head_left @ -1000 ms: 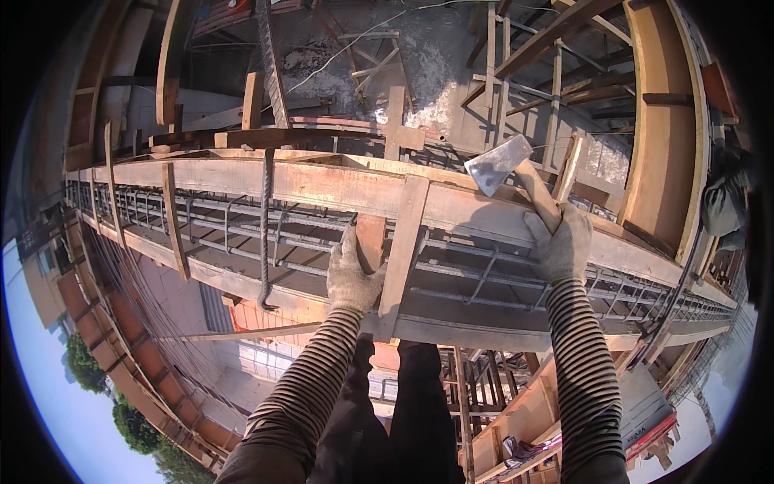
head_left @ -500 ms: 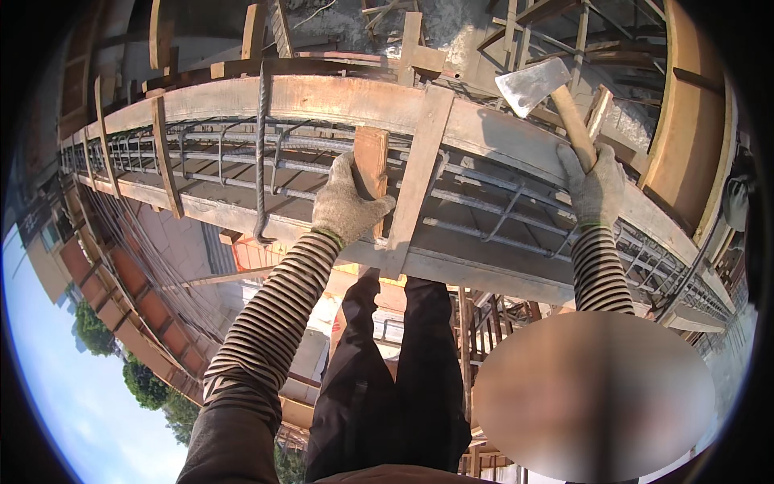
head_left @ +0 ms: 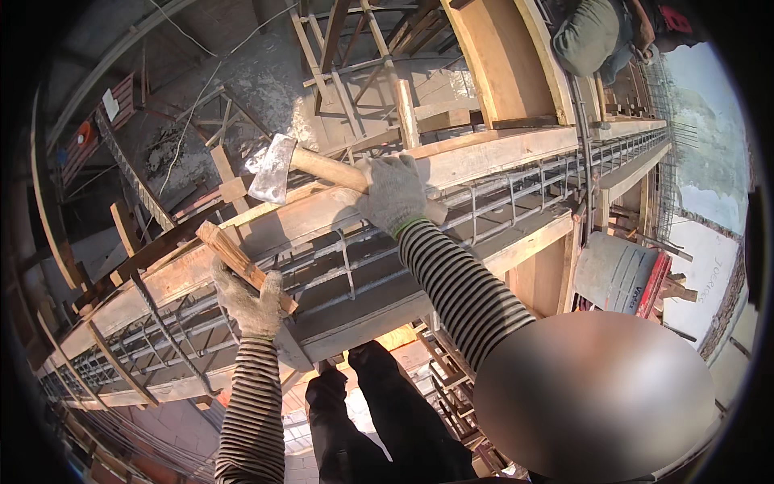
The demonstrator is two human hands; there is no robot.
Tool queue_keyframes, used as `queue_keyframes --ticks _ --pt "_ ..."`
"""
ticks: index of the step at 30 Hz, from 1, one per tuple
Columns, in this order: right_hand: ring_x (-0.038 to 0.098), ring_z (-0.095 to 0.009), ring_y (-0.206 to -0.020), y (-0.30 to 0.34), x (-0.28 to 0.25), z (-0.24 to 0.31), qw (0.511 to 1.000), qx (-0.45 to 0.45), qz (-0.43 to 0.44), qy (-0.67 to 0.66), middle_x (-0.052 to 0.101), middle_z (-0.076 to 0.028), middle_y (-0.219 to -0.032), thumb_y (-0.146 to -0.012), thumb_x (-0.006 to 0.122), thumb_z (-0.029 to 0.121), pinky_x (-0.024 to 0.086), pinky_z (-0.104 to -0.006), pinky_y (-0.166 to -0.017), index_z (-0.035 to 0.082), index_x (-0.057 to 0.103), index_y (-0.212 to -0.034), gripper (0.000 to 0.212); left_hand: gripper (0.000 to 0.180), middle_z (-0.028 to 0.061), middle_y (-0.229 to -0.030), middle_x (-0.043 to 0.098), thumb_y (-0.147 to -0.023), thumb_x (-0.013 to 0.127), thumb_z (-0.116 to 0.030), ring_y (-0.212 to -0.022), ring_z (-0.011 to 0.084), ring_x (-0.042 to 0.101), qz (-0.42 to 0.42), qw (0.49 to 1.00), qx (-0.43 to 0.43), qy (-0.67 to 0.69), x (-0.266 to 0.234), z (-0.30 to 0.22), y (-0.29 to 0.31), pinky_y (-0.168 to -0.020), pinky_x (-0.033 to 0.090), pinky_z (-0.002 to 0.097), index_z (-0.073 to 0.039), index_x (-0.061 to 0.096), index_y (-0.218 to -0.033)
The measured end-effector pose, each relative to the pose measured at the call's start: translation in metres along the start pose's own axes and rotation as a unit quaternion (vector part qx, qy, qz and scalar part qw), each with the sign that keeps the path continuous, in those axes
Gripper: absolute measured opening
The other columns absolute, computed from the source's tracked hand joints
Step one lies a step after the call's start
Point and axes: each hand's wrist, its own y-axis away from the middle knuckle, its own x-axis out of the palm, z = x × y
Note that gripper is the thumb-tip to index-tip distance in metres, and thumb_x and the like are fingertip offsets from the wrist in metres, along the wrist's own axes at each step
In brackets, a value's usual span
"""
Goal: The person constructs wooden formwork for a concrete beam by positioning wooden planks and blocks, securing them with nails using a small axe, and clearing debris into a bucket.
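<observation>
Timber formwork [head_left: 318, 213] around rebar [head_left: 347, 256]; hatchet [head_left: 322, 168] in right hand [head_left: 395, 194]; grey floor [head_left: 270, 89] beyond.

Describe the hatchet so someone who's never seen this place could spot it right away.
Start with the long wooden trough slanting across the picture. At its far side, the gloved right hand grips the hatchet, whose head points left. Its broad, grey metal blade sets it apart from the short wooden stick in the left hand.

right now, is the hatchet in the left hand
No, the right hand grips the hatchet, while the left hand holds a short wood piece.
</observation>
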Motion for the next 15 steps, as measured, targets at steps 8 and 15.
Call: queue_keyframes --ticks 8,15 --pt "0.070 -0.037 -0.110 0.057 -0.045 -0.061 0.926 0.234 -0.072 -0.286 0.070 -0.019 -0.118 -0.086 0.074 0.042 0.056 -0.0448 -0.096 0.003 0.064 -0.122 0.054 0.086 0.0224 -0.132 0.063 -0.080 0.083 -0.029 -0.122 0.0366 0.063 0.073 0.977 -0.033 -0.196 0.075 -0.057 -0.080 -0.110 0.045 0.0463 0.000 0.043 -0.150" --pt "0.070 -0.037 -0.107 0.196 -0.019 -0.241 0.885 0.375 -0.101 -0.256 0.074 -0.020 -0.105 -0.085 0.074 0.039 0.053 -0.0468 -0.096 0.004 0.071 -0.112 0.044 0.093 0.0267 -0.138 0.063 -0.082 0.083 -0.033 -0.123 0.0407 0.066 0.070 0.964 -0.049 -0.252 0.099 -0.047 -0.073 -0.105 0.053 0.0474 0.001 0.038 -0.155"
